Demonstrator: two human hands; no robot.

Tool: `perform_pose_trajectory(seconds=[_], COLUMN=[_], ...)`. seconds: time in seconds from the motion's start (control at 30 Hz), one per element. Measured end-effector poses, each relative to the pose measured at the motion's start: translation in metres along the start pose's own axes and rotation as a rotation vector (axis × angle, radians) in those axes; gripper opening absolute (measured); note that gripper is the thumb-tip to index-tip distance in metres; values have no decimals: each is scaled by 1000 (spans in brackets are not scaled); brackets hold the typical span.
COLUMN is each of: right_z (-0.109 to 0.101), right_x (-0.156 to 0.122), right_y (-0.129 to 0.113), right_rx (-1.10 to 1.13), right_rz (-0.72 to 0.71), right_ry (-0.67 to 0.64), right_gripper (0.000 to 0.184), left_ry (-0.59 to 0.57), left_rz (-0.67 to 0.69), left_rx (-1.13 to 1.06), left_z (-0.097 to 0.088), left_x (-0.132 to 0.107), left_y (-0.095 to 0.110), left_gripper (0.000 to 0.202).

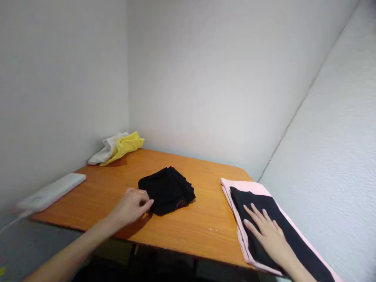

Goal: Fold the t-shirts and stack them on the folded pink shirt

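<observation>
A crumpled, roughly folded black garment [169, 188] lies mid-table, with a small reddish print near its lower edge. At its left corner is my left hand [133, 203], fingers curled and thumb against the cloth, closed on that edge; the fingertips are partly hidden. To the right, a flat folded black garment [293, 223] rests on top of a folded pink garment [239, 235]. My right hand [267, 233] lies flat on this upper black cloth, fingers spread, gripping nothing.
White cloth [107, 150] and yellow cloth [126, 145] sit bunched at the back left of the wooden table [205, 168]. A white power strip-like device [53, 192] with a cable lies along the left edge. Walls stand close behind and on both sides.
</observation>
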State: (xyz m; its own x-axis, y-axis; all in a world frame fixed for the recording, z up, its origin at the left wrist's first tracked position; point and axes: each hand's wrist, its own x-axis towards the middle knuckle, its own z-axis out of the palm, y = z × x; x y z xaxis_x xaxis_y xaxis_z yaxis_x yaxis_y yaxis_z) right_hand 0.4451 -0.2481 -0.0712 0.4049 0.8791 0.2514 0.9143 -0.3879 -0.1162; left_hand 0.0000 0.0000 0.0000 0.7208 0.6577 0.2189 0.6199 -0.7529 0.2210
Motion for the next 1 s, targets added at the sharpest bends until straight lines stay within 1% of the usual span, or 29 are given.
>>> perform_pose_trajectory(seconds=[0.07,0.1,0.13,0.2,0.27,0.33,0.37,0.43,0.47,0.5,0.57,0.63,0.7,0.73,0.8,0.87,0.9,0.97,1.0], right_z=[-13,-19,-25,-37,-45,-47,-46,-40,-36,-32,-26,-24,-29,-33,-43,-55,-59,-64,-64], right_x=[-1,-1,-2,-3,-4,0,3,15,21,28,36,36,26,17,-2,-22,-30,-42,-45], right_y=[-12,-21,-34,-70,-117,-165,-188,-224,-237,-248,-263,-274,-283,-287,-292,-293,-292,-285,-281], right_rx=[-37,-39,-30,29,134,206,224,232,224,211,179,163,209,266,425,573,612,613,590], right_rz=[41,28,-7,-158,-354,-513,-575,-666,-698,-722,-746,-719,-660,-630,-598,-630,-659,-707,-709], right_ry=[120,170,213,304,294,223,183,121,103,92,70,59,59,54,6,-77,-109,-131,-124], right_gripper=[58,56,53,44,37,36,40,48,50,46,29,13,10,10,14,18,22,40,50], left_ry=[131,188,238,338,360,304,267,198,169,148,127,136,176,203,268,332,357,384,378], left_rz=[-95,-123,-138,-133,-82,-25,-8,-4,-13,-28,-69,-122,-190,-233,-328,-404,-430,-454,-453], left_rx=[178,234,267,273,173,34,-34,-152,-202,-246,-322,-395,-488,-547,-682,-814,-876,-993,-1048], left_z=[-6,-8,-10,-10,-7,0,6,19,26,33,45,56,68,75,90,102,106,107,104], left_x=[-5,-7,-11,-21,-34,-50,-59,-75,-83,-89,-101,-110,-119,-123,-132,-137,-138,-138,-136], left_y=[-14,-19,-21,-13,8,38,55,86,98,108,119,119,112,108,103,102,103,107,109], left_gripper=[40,37,33,24,20,22,24,27,27,28,28,26,25,29,46,63,69,74,74])
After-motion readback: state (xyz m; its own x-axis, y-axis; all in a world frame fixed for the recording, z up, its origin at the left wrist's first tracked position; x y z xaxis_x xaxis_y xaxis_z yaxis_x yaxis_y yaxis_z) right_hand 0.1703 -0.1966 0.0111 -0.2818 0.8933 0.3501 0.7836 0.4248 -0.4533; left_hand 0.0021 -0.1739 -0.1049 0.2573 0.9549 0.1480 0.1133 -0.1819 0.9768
